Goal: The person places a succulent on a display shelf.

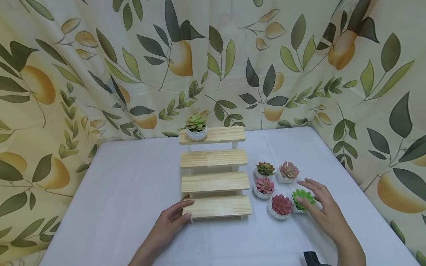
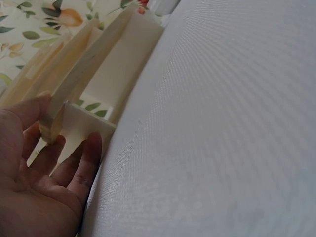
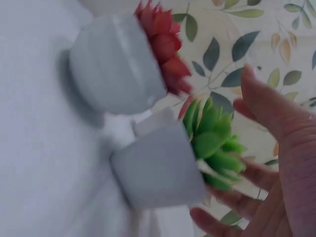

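A stepped wooden plant stand (image 1: pixel 215 183) with several light plank tiers stands mid-table. My left hand (image 1: pixel 173 216) holds the left end of its lowest plank (image 1: pixel 217 207); in the left wrist view the thumb lies over the plank (image 2: pixel 52 123) and the fingers curl beneath. My right hand (image 1: pixel 324 207) is spread over the bright green succulent (image 1: pixel 303 197), thumb on one side and fingers on the other. The right wrist view shows that succulent upright in its square white pot (image 3: pixel 160 170), on the table, with the fingers beside the leaves.
Close by are a dark red succulent (image 1: pixel 282 205), a pink one (image 1: pixel 264 186), a brownish-green one (image 1: pixel 265 169) and a pale pink one (image 1: pixel 288 170). Another green succulent (image 1: pixel 196 125) sits on the top tier's left end. A black object (image 1: pixel 312 258) lies at the front edge.
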`<state>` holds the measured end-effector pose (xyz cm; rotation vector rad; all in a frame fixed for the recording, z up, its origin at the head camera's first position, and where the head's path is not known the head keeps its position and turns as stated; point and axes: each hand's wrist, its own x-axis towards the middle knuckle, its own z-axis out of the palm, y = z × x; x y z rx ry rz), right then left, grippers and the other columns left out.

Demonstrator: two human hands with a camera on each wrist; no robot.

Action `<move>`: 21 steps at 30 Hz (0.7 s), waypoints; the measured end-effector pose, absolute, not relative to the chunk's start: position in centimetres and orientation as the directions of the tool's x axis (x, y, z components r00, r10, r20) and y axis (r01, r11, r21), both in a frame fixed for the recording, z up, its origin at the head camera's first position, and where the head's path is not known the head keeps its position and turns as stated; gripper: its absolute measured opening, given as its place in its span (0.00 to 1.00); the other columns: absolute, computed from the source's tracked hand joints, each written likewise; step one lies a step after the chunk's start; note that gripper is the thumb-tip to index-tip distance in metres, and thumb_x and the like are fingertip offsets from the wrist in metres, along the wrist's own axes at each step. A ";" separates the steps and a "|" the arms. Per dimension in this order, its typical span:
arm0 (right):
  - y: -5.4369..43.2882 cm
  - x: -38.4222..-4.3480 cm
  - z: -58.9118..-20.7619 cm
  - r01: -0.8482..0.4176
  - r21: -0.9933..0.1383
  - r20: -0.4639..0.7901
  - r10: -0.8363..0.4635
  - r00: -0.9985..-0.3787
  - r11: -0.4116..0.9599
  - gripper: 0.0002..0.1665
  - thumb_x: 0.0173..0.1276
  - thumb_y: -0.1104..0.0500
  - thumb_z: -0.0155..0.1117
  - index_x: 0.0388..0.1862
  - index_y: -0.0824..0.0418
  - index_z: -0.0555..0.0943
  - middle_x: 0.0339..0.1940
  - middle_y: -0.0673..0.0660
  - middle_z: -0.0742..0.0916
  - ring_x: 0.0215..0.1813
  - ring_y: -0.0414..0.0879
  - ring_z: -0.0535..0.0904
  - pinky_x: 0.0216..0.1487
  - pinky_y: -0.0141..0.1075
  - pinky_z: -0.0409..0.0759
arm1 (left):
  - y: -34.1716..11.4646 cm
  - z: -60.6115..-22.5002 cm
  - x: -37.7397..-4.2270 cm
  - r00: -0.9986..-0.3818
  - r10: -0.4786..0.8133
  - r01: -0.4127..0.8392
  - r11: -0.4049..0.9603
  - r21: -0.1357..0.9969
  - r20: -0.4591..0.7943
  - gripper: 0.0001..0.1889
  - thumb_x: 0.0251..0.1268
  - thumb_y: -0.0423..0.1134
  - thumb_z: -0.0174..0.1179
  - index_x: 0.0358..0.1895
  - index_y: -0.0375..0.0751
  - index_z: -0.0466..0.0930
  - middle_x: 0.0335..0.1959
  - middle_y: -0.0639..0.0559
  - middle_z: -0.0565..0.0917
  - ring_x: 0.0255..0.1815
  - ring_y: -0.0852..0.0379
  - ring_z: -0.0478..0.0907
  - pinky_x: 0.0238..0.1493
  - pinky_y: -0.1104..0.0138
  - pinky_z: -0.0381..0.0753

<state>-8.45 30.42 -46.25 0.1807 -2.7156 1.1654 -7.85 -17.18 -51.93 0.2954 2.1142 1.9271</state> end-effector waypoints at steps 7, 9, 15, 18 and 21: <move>31.8 -7.4 -47.9 -0.241 -0.640 0.227 -0.121 -0.966 0.730 0.41 0.61 0.59 0.82 0.73 0.54 0.76 0.72 0.59 0.72 0.71 0.36 0.64 0.56 0.24 0.72 | -17.0 -52.0 -7.8 -0.947 0.314 -0.050 0.082 0.995 -0.073 0.20 0.75 0.44 0.65 0.67 0.55 0.80 0.80 0.55 0.62 0.81 0.56 0.53 0.74 0.69 0.56; 32.1 -7.0 -48.6 -0.253 -0.636 0.242 -0.123 -0.963 0.729 0.47 0.59 0.59 0.83 0.76 0.52 0.72 0.73 0.54 0.73 0.69 0.23 0.60 0.53 0.15 0.66 | -17.0 -52.0 -7.8 -0.947 0.314 -0.049 0.090 0.995 -0.074 0.20 0.75 0.44 0.64 0.68 0.56 0.80 0.80 0.56 0.62 0.81 0.56 0.54 0.74 0.67 0.56; 32.2 -6.7 -49.6 -0.288 -0.629 0.288 -0.128 -0.949 0.722 0.53 0.58 0.65 0.82 0.80 0.50 0.67 0.73 0.44 0.72 0.69 0.19 0.58 0.55 0.13 0.62 | -17.0 -51.8 -7.9 -0.949 0.309 -0.039 0.089 0.995 -0.064 0.20 0.75 0.44 0.65 0.67 0.56 0.81 0.79 0.58 0.64 0.80 0.59 0.55 0.74 0.67 0.57; 32.2 -6.9 -49.7 -0.297 -0.626 0.294 -0.134 -0.946 0.721 0.49 0.59 0.69 0.80 0.78 0.50 0.71 0.70 0.46 0.73 0.68 0.20 0.59 0.55 0.12 0.62 | -17.0 -51.7 -7.9 -0.949 0.309 -0.038 0.084 0.996 -0.062 0.20 0.75 0.43 0.65 0.67 0.56 0.81 0.79 0.58 0.64 0.80 0.62 0.54 0.74 0.69 0.57; 32.2 -6.9 -49.9 -0.293 -0.625 0.290 -0.133 -0.948 0.724 0.47 0.60 0.70 0.78 0.77 0.50 0.72 0.68 0.50 0.74 0.67 0.18 0.59 0.55 0.12 0.63 | -17.0 -51.7 -7.8 -0.949 0.309 -0.034 0.094 0.995 -0.062 0.20 0.75 0.43 0.64 0.67 0.55 0.80 0.80 0.58 0.63 0.80 0.60 0.54 0.73 0.70 0.58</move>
